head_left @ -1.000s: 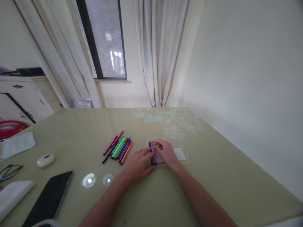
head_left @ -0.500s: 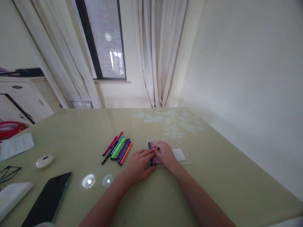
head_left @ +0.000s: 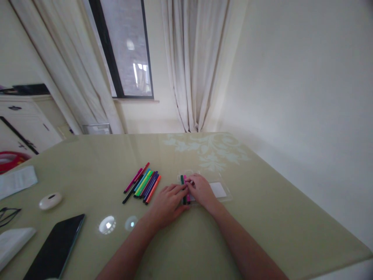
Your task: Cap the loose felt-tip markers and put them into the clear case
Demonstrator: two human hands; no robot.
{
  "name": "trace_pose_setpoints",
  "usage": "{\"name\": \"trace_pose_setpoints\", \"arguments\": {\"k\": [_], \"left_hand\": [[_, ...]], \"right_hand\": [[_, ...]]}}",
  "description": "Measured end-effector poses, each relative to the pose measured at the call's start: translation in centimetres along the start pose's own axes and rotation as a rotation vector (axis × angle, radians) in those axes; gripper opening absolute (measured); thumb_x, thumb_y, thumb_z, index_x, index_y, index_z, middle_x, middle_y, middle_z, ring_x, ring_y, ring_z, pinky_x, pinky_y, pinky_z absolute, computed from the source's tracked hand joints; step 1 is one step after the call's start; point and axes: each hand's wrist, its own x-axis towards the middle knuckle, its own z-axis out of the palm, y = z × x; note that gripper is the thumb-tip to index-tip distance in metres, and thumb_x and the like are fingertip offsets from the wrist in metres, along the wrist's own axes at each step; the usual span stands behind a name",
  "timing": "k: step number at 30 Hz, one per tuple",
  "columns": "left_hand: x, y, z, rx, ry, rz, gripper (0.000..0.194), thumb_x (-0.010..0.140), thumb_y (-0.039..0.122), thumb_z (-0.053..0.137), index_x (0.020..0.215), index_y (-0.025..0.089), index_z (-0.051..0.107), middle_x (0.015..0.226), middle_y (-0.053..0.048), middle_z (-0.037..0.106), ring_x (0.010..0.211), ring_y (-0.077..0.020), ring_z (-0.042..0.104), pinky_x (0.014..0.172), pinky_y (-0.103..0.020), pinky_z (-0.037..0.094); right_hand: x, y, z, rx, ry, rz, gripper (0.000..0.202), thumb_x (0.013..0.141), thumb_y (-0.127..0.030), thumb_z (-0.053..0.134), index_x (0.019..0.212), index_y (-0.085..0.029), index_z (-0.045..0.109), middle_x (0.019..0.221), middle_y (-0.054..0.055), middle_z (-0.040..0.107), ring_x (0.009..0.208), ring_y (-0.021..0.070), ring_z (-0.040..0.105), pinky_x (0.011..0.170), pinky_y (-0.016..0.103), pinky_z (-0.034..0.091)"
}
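A clear plastic case [head_left: 227,191] lies flat on the table, with a white card [head_left: 218,189] showing in its right part. Side by side in its left part are a dark green marker [head_left: 182,179] and a pink marker [head_left: 188,198]. My right hand [head_left: 201,191] bends over the case, its fingers closed at the pink marker. From the left, my left hand [head_left: 169,203] rests with fingers stretched across the green marker and the thumb apart below. Its fingertips meet those of my right hand and cover the markers' middles.
Left of my hands lies a loose pile of coloured markers [head_left: 145,184]. Farther left are a black tablet or phone [head_left: 55,247], a white oval object [head_left: 50,201], a white device [head_left: 14,245], glasses [head_left: 8,216] and a folded pale sheet [head_left: 17,181]. A wall [head_left: 309,116] borders the right side.
The view has shifted slightly, so everything sits a little farther left. Both hands stay at the two markers in the case, with only slight finger movement.
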Motion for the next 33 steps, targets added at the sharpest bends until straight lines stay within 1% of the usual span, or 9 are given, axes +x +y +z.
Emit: {"name": "trace_pose_setpoints", "arguments": {"k": [2,6,9,12,17,20,23,26,33], "left_hand": [[0.1,-0.7,-0.4,0.010,0.063,-0.062,0.043,0.099,0.048,0.058,0.134,0.025,0.062,0.135,-0.009,0.068,0.123,-0.0282,0.061,0.106,-0.045,0.048],[-0.3,-2.7,-1.8,0.245,0.206,-0.370,0.033,0.104,0.038,0.044,0.112,0.021,0.071,0.114,-0.012,0.071,0.110,-0.0299,0.064,0.099,-0.045,0.050],[-1.0,-3.8,-2.7,0.470,0.178,-0.562,0.033,0.103,0.036,0.045,0.105,0.017,0.072,0.112,-0.016,0.069,0.110,-0.0347,0.062,0.095,-0.049,0.050],[-1.5,-4.1,-2.8,0.529,0.107,-0.621,0.030,0.101,0.038,0.050,0.103,0.016,0.070,0.111,-0.016,0.069,0.111,-0.0349,0.063,0.093,-0.046,0.051],[-1.4,-3.5,-2.4,0.478,0.044,-0.597,0.033,0.101,0.043,0.049,0.096,0.017,0.068,0.106,-0.014,0.072,0.106,-0.0326,0.066,0.090,-0.042,0.052],[-1.3,-3.4,-2.1,0.450,0.039,-0.590,0.034,0.102,0.043,0.047,0.095,0.017,0.067,0.106,-0.015,0.072,0.104,-0.0325,0.068,0.088,-0.043,0.052],[-1.2,-3.4,-1.9,0.443,0.030,-0.583,0.032,0.102,0.043,0.047,0.095,0.018,0.067,0.103,-0.014,0.073,0.102,-0.0320,0.069,0.087,-0.042,0.053],[-1.2,-3.4,-1.7,0.424,0.035,-0.578,0.031,0.102,0.043,0.047,0.096,0.018,0.066,0.101,-0.014,0.073,0.100,-0.0317,0.069,0.085,-0.041,0.053],[-1.0,-3.1,-1.7,0.402,0.039,-0.574,0.033,0.104,0.043,0.045,0.095,0.019,0.066,0.101,-0.014,0.073,0.098,-0.0310,0.070,0.081,-0.040,0.053]], "right_hand": [[0.0,0.0,-0.1,0.030,0.014,0.001,0.016,0.093,-0.014,0.062,0.096,-0.019,0.077,0.097,0.008,0.074,0.092,0.0219,0.066,0.087,0.033,0.049],[0.2,-0.1,-0.6,0.131,0.110,0.037,0.015,0.095,-0.021,0.062,0.100,-0.017,0.076,0.095,0.007,0.075,0.081,0.0192,0.066,0.081,0.031,0.050],[0.3,-0.3,-1.1,0.207,0.210,0.062,0.014,0.093,-0.019,0.062,0.097,-0.018,0.076,0.091,0.006,0.076,0.076,0.0178,0.065,0.077,0.030,0.050],[0.3,-0.8,-1.6,0.252,0.267,0.087,0.015,0.092,-0.020,0.061,0.094,-0.019,0.075,0.086,0.004,0.076,0.072,0.0170,0.064,0.072,0.029,0.049],[0.3,-1.1,-1.7,0.301,0.275,0.126,0.017,0.092,-0.021,0.060,0.100,-0.019,0.075,0.087,0.004,0.077,0.071,0.0161,0.063,0.071,0.028,0.049],[0.3,-0.5,-1.8,0.309,0.170,0.124,0.014,0.086,-0.023,0.070,0.098,-0.019,0.075,0.086,0.003,0.075,0.073,0.0159,0.064,0.071,0.028,0.049],[0.0,0.2,-2.2,0.329,-0.077,0.086,0.027,0.072,-0.025,0.086,0.097,-0.020,0.076,0.087,0.001,0.075,0.073,0.0160,0.063,0.067,0.026,0.048],[-0.5,0.7,-2.4,0.363,-0.238,0.083,0.032,0.069,-0.021,0.088,0.098,-0.021,0.076,0.079,-0.002,0.071,0.070,0.0151,0.062,0.062,0.024,0.045],[-0.5,0.6,-2.2,0.372,-0.258,0.096,0.027,0.069,-0.016,0.086,0.093,-0.020,0.075,0.076,-0.002,0.069,0.070,0.0149,0.062,0.062,0.023,0.045]]}}
